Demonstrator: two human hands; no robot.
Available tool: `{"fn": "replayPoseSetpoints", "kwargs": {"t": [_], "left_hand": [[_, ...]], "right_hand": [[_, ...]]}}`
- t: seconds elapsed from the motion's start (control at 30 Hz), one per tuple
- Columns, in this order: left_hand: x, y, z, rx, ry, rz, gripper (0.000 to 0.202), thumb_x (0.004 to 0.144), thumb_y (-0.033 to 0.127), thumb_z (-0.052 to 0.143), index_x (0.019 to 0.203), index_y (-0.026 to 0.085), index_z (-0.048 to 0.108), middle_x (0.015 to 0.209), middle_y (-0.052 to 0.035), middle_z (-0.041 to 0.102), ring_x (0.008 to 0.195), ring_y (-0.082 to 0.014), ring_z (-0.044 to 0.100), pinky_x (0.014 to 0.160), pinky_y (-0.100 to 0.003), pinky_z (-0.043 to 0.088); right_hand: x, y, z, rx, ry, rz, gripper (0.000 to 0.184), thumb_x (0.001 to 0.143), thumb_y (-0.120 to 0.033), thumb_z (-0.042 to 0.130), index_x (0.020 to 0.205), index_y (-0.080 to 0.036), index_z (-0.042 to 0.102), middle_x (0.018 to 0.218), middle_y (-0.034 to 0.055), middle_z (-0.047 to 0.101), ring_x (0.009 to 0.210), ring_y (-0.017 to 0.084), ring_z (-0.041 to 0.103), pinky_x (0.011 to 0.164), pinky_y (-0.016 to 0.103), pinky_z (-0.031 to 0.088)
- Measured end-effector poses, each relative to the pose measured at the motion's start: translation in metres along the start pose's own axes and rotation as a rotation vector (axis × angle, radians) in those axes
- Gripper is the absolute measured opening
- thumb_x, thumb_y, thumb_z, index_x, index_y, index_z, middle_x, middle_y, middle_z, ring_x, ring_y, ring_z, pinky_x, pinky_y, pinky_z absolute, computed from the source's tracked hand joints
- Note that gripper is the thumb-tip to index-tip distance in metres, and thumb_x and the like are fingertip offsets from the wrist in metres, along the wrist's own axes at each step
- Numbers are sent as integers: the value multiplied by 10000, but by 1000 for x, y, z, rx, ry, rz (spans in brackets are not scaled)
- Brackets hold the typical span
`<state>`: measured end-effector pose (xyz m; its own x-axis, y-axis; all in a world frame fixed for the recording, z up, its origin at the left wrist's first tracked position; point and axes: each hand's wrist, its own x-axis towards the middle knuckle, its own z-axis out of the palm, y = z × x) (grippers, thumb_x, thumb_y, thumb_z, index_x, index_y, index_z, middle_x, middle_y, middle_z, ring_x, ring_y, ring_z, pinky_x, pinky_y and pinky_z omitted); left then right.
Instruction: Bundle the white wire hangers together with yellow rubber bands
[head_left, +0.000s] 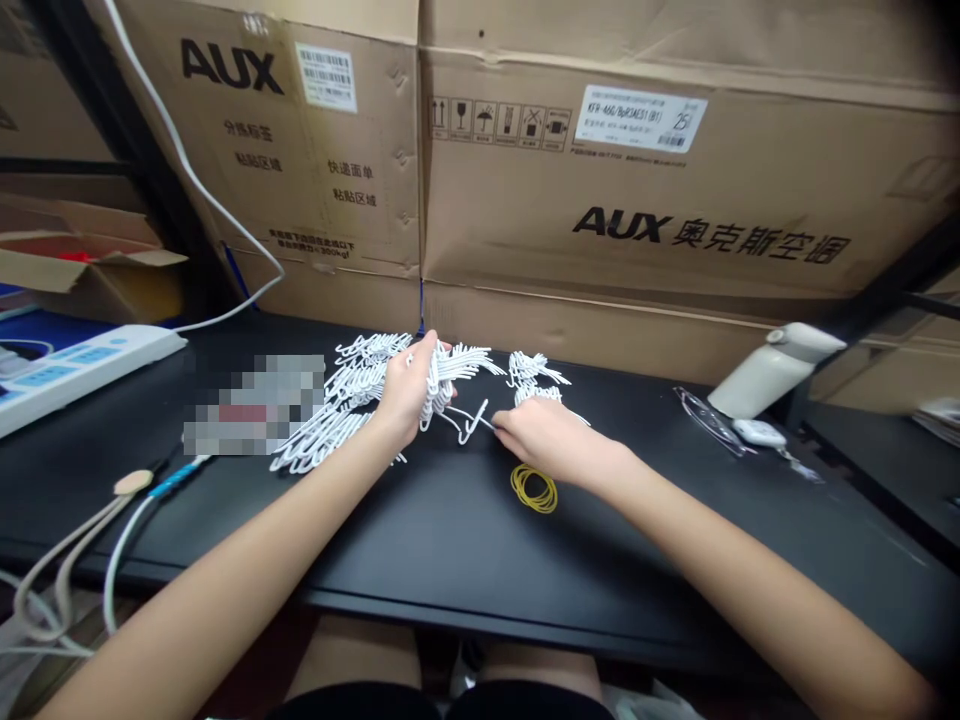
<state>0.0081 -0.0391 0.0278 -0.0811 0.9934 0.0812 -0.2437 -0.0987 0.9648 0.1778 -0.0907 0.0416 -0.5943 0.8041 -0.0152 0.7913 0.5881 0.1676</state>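
2 closed grips: left hand (405, 392) around bunched white hooks (437, 398), right hand (546, 437) on 1 separate hook (472, 428).

Left hand (409, 390) and right hand (551, 440): bare, five-fingered. Forearms (247, 580): bare along their visible length, slim, smooth in outline, narrowing toward the wrists. Legs (360, 660): bare where visible. Garment (352, 703): black, plain in its visible part, with a curved edge across each thigh; lower portion cut off by the frame, exact type undetermined.
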Motion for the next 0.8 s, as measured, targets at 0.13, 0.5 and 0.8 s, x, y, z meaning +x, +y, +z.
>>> {"fn": "replayPoseSetpoints", "kwargs": {"t": [0.13,0.5,0.8], "left_hand": [[0,-1,0,31,-19,15,313,817,446,545,873,145,611,461,40,504,329,-116,504,308,-200,383],[0,-2,0,45,-24,34,328,822,457,542,883,144,620,473,35,510,334,-106,502,315,-195,384],[-5,-2,2,131,-71,81,312,824,454,543,846,156,632,469,42,483,347,-98,470,352,-212,408]], "right_hand": [[1,5,1,41,104,9,155,879,-190,484,847,-162,634,740,100,656,671,213,617,585,280,360],[10,7,15,384,349,84,129,779,-100,584,856,-164,667,744,49,690,780,193,585,756,299,418],[-12,52,-33,666,758,257,58,708,-198,677,753,-166,696,725,37,713,708,199,668,706,319,497]]}}
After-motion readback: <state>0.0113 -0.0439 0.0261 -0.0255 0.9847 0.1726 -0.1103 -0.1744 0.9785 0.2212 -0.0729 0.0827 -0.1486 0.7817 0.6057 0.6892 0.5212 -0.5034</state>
